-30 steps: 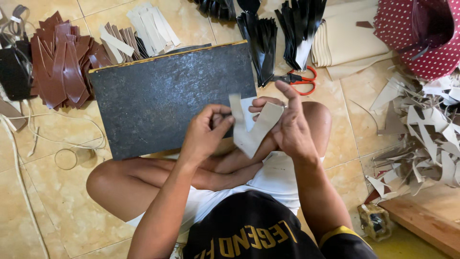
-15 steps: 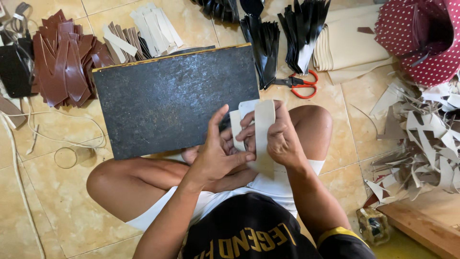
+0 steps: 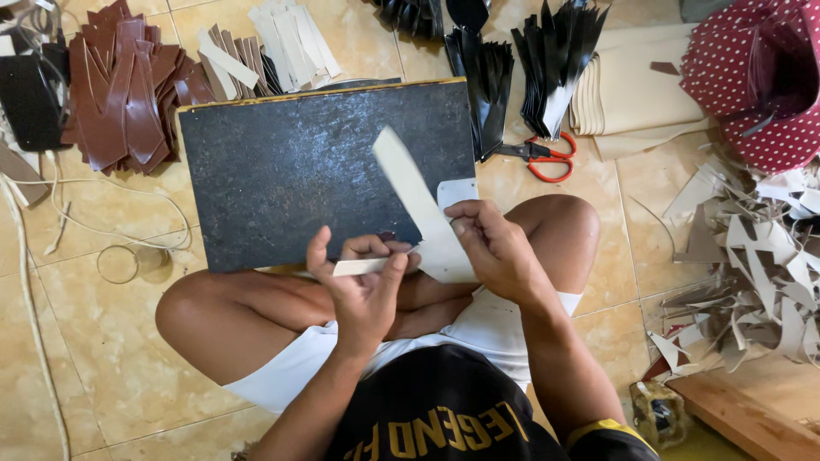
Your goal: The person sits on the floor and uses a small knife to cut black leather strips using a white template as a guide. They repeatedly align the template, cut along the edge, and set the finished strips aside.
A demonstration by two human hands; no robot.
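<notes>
Both hands, left (image 3: pixel 363 286) and right (image 3: pixel 495 248), pinch cream cut pieces (image 3: pixel 427 218) above the lap, near the dark board (image 3: pixel 290 171); since a second ago, one strip has swung outward, separating.

The person wears a black sleeveless shirt (image 3: pixel 444 418) with yellow lettering and a yellow-edged armhole. White shorts (image 3: pixel 487 320) cover the thighs. Arms and legs are bare.
</notes>
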